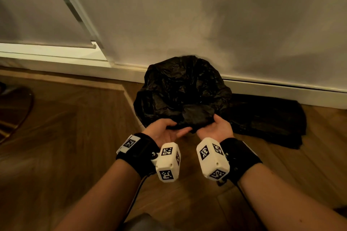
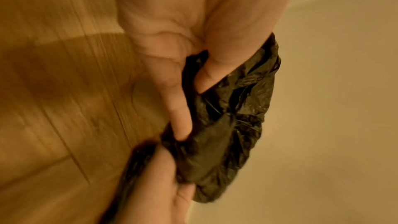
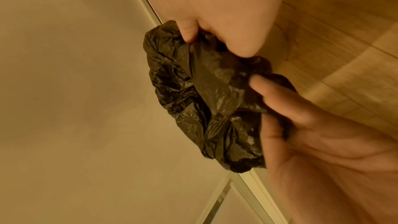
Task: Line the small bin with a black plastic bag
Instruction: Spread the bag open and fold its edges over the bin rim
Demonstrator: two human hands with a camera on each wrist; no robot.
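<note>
Both forearms reach forward and down over the brown wood-plank floor (image 1: 65, 146), palms turned up and close together, each wrist wrapped in a black strap carrying a white marker-covered camera block (image 1: 168, 162).

The left hand (image 1: 162, 130) has its fingers curled under and its thumb on top of a bunched fold of the crinkled black plastic bag (image 1: 184, 90); the left wrist view shows the film pinched between thumb and forefinger (image 2: 178, 108). The right hand (image 1: 216, 127) mirrors it, thumb pressing down on the same gathered wad while the curled fingers close on it from below. So each hand's grip is nearly closed, with only thin plastic in it, and the two grips sit almost side by side on the near edge of the bag.

The rest of the bag billows away from the hands as a rounded, shiny mound standing on the floor against the white skirting board (image 1: 281, 88) and pale wall (image 1: 206, 15). Whether the small bin sits beneath that mound cannot be told; no rim shows.

Just to the right of the mound, a flat dark heap of more black plastic sheeting (image 1: 268, 120) lies on the floor along the skirting.
</note>
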